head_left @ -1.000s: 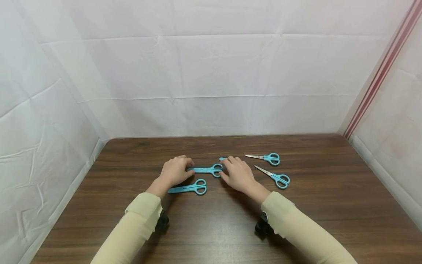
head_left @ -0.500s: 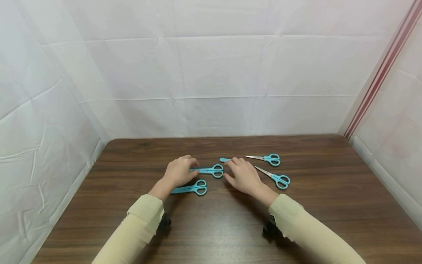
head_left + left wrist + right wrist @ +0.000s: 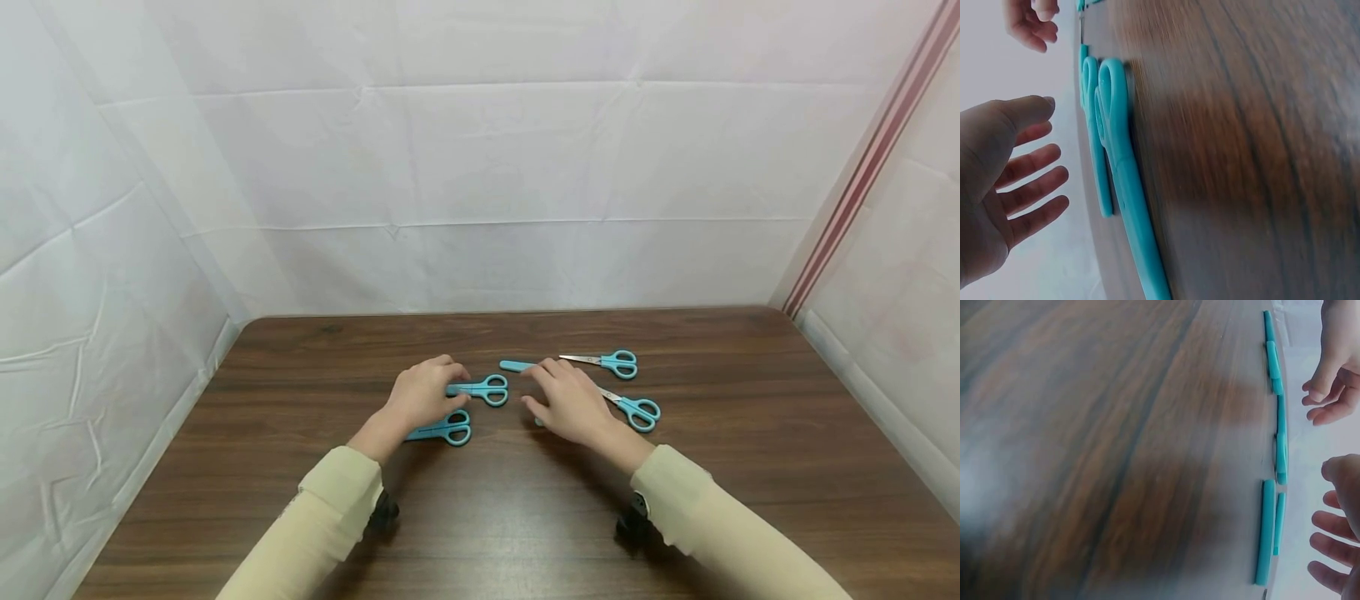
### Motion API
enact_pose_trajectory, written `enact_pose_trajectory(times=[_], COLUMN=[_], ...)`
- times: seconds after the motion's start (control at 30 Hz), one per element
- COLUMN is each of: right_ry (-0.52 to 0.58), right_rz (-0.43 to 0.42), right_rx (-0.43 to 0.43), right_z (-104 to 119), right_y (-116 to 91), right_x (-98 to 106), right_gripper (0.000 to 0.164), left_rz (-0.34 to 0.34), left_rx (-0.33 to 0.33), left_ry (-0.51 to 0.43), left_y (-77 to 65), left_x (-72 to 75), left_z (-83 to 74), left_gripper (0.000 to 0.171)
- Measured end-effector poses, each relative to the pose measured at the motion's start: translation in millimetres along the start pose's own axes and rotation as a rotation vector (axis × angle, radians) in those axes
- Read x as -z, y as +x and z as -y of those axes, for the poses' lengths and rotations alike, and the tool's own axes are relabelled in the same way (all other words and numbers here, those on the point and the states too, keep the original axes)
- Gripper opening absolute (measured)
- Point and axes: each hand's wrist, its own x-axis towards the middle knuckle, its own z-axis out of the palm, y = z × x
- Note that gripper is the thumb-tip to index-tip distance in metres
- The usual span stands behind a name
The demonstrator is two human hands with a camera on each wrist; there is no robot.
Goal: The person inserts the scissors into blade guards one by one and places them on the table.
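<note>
My left hand hovers with spread fingers above two sheathed light-blue scissors. The far sheathed scissors lie partly under its fingers; the near sheathed scissors lie closer to me, their tip hidden by the hand in the head view. In the left wrist view a gap shows between the fingers and both pairs. My right hand, fingers loosely bent, holds nothing and is above two loose blue blade sheaths. One sheath pokes out beyond the fingertips; the other sheath is almost wholly covered in the head view.
Two bare-bladed scissors lie right of my right hand: the far bare scissors and the near bare scissors, blade tips pointing left. The brown wooden table ends at a white sheet wall behind.
Both hands have shifted to the right. My right hand has moved off the far sheathed scissors' handles and now covers the near bare scissors' tip. The scissors stay in place.
</note>
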Motion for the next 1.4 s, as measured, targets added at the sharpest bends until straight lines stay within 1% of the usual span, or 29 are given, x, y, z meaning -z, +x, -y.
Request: enact_pose_trajectory(times=[0.13,0.23,0.57,0.67,0.9,1.07,1.2,1.27,1.4], right_ry=[-0.003,-0.003,0.006,0.004,-0.002,-0.012,-0.017,-0.017,-0.004], right_rz=[-0.012,-0.021,-0.058,-0.054,-0.047,-0.066,-0.098,-0.104,-0.067], right_rx=[0.003,0.0,0.004,-0.007,-0.028,-0.037,-0.071,-0.102,-0.166], right_z=[-5,-8,-21,-25,-34,-42,-51,-55,-60], right_y=[-4,-7,-23,-27,-37,-45,-49,-51,-54], right_x=[4,7,18,21,28,34,38,40,43], right_gripper=[0.034,0.035,0.039,0.04,0.042,0.045,0.046,0.046,0.049], left_rz=[0.018,0.02,-0.001,-0.006,0.004,0.006,0.001,0.002,0.014], left_rx=[-0.02,-0.036,-0.095,-0.113,-0.13,-0.139,-0.152,-0.159,-0.174], left_ry=[-0.013,-0.014,-0.011,-0.007,0.007,-0.017,-0.039,-0.044,-0.044], left_y=[-0.3,-0.6,-4.7,-4.9,-3.4,-4.4,-4.8,-4.9,-4.9], left_x=[0.0,-0.5,-5.6,-7.3,-6.4,-4.7,-4.4,-5.4,-8.3], left_z=[-4.9,-8.2,-17.3,-20.0,-28.2,-33.2,-36.7,-38.1,-40.5], left_gripper=[0.026,0.026,0.026,0.025,0.028,0.027,0.029,0.031,0.034])
